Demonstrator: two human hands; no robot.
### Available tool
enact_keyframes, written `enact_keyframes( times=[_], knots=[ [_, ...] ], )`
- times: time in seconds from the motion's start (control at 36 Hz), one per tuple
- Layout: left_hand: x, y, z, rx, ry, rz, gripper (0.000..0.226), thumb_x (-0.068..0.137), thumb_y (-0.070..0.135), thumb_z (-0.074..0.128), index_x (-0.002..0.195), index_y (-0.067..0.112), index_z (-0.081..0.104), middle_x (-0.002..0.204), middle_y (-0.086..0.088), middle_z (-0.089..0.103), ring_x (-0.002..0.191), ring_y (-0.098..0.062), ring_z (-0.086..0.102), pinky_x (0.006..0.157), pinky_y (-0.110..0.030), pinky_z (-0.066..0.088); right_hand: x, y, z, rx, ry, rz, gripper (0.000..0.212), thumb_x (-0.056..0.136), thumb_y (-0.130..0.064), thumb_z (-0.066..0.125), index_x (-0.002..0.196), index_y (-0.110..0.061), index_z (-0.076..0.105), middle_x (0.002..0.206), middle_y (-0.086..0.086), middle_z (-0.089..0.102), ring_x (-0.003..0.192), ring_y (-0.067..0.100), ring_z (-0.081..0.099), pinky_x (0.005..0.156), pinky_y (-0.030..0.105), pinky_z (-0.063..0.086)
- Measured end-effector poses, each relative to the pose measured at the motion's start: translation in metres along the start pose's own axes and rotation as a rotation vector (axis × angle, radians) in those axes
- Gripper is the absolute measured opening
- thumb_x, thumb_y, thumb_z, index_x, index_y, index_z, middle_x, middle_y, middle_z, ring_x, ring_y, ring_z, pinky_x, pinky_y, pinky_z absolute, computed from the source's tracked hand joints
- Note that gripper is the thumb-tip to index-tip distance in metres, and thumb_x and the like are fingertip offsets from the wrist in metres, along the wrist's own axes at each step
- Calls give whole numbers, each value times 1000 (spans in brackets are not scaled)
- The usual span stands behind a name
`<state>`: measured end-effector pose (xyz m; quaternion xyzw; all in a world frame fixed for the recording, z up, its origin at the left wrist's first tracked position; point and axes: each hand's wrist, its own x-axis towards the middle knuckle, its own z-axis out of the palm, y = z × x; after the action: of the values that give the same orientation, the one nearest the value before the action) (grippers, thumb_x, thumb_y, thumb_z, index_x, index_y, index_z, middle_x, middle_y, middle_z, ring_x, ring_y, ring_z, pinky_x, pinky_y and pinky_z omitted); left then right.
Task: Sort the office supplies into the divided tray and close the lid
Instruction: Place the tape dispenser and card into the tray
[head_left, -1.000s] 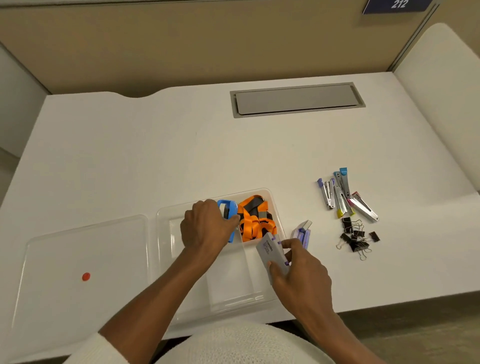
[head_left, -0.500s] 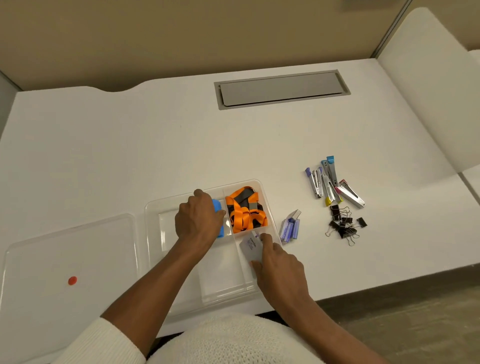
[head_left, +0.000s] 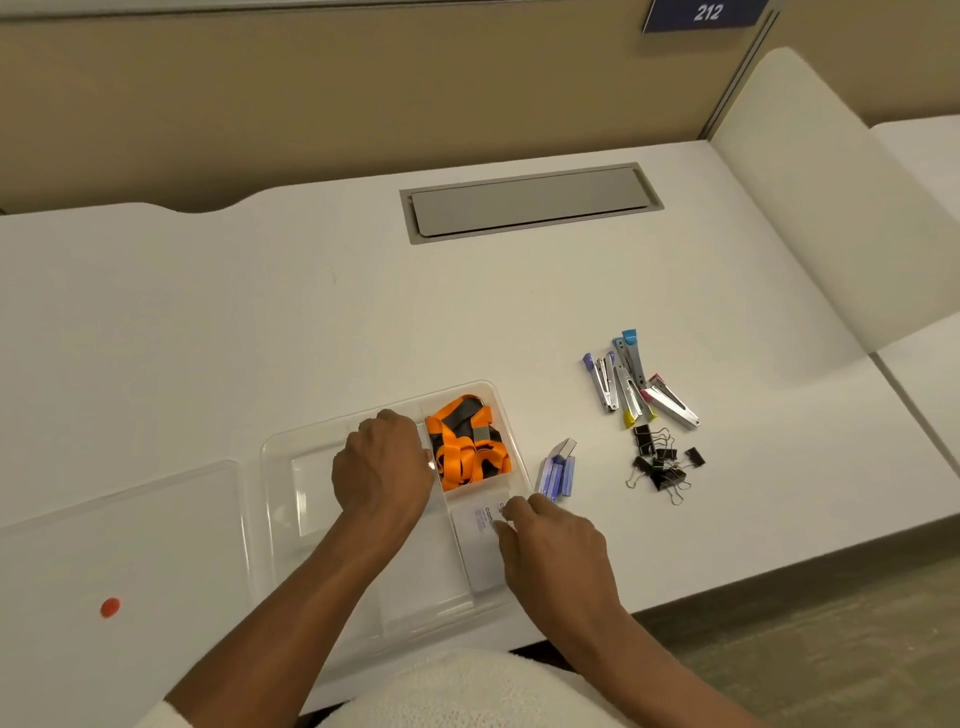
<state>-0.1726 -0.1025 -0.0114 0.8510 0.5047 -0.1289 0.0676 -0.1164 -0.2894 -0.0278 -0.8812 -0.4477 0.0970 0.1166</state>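
Head view: our right hand (head_left: 558, 548) presses its fingertips on the flat grey printed card box (head_left: 480, 545), long axis front-to-back, in the clear divided plastic tray (head_left: 275, 499)'s front-right compartment; our left hand (head_left: 382, 470) curls over something hidden.

Place: an office.
Clues: white bench (head_left: 311, 322), tan divider wall (head_left: 311, 104), number sign "212" (head_left: 704, 14), cable hatch (head_left: 530, 202).

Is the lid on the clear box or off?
Off. The clear lid, with its orange dot, lies flat on the desk left of the open divided tray.
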Motion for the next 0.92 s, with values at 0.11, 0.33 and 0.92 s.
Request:
enact_keyframes(
  times=[0.11, 0.33, 0.92],
  knots=[
    [-17, 21, -16, 85, 112, 72, 31, 95, 32, 64, 119, 11, 59, 110, -6, 65, 100, -24, 63, 64, -32, 41, 20, 35, -24, 168, 125, 63, 28, 88, -23, 76, 114, -21, 69, 105, -3, 69, 74, 11, 69, 64, 28, 61],
    [-43, 83, -9, -46, 124, 567, 39, 88, 47, 70, 103, 12, 69, 106, -9, 68, 110, -30, 55, 92, -43, 44, 58, 123, -15, 177, -95, -61, 99, 74, -39, 82, 154, -44, 25, 158, -6, 25, 133, 14, 42, 77, 38, 61],
    [-44, 148, 34, 227, -128, 512, 17, 95, 28, 67, 98, 11, 68, 97, -8, 72, 122, -33, 51, 118, -51, 25, 67, 163, 21, 205, -14, -99, 38, 81, -38, 75, 115, -21, 69, 105, -4, 59, 98, 17, 54, 76, 32, 53]
  ],
)
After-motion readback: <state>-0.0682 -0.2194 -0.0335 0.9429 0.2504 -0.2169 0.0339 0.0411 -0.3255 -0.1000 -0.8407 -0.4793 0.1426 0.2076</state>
